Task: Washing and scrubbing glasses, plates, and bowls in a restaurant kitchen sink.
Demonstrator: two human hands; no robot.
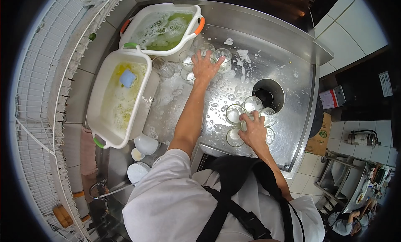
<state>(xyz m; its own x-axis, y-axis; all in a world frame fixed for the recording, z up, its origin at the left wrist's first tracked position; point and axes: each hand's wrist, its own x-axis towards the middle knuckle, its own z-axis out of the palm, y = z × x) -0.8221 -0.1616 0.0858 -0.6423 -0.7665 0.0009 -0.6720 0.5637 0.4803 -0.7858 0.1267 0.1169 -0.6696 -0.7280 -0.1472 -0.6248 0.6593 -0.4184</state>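
My left hand [205,65] reaches down with spread fingers over a cluster of drinking glasses [223,55] beside the tubs; fingertips meet the rims. My right hand [254,129] is on a second cluster of glasses [234,113] near the round hole in the steel counter, its fingers bent down among them. Whether either hand grips a glass is hard to tell. Another clear glass [159,63] is left of the first cluster, partly against the tubs. Suds spot the wet steel counter [216,95].
A white tub of greenish soapy water [195,23] stands at the back. Another tub [145,82] holds cloudy water and a blue sponge [127,78]. The counter has a round waste hole [268,95]. White bowls [146,144] and a faucet [99,189] are lower left; wire racks line the left.
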